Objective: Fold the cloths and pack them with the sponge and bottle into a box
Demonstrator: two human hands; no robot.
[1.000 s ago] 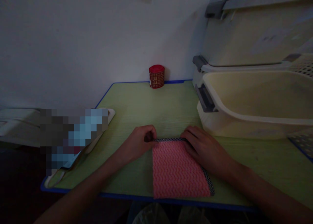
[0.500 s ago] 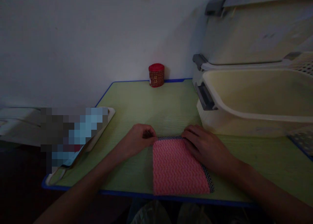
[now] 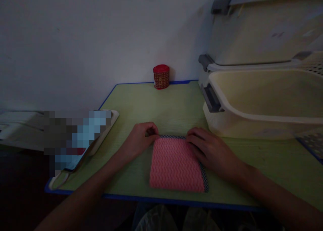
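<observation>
A pink textured cloth (image 3: 175,165) with a black-and-white checked edging lies folded on the pale green table, near its front edge. At the cloth's far left corner, my left hand (image 3: 142,137) pinches the edge between thumb and fingers. My right hand (image 3: 207,145) rests over the far right corner, its fingers bent and pressed onto the cloth beside the checked trim. What the right fingertips grip is partly hidden beneath them.
Right of the cloth stands a cream plastic bin (image 3: 242,126) with grey latches and its lid raised. A red round tin (image 3: 161,77) sits by the wall. At left, a blurred-out device leans on a white board (image 3: 114,116). Blue trim edges the table (image 3: 136,103).
The cloth has shifted a little to the left and away from the table's front edge, turning slightly. Both hands have stayed at its far corners, moving slightly with it.
</observation>
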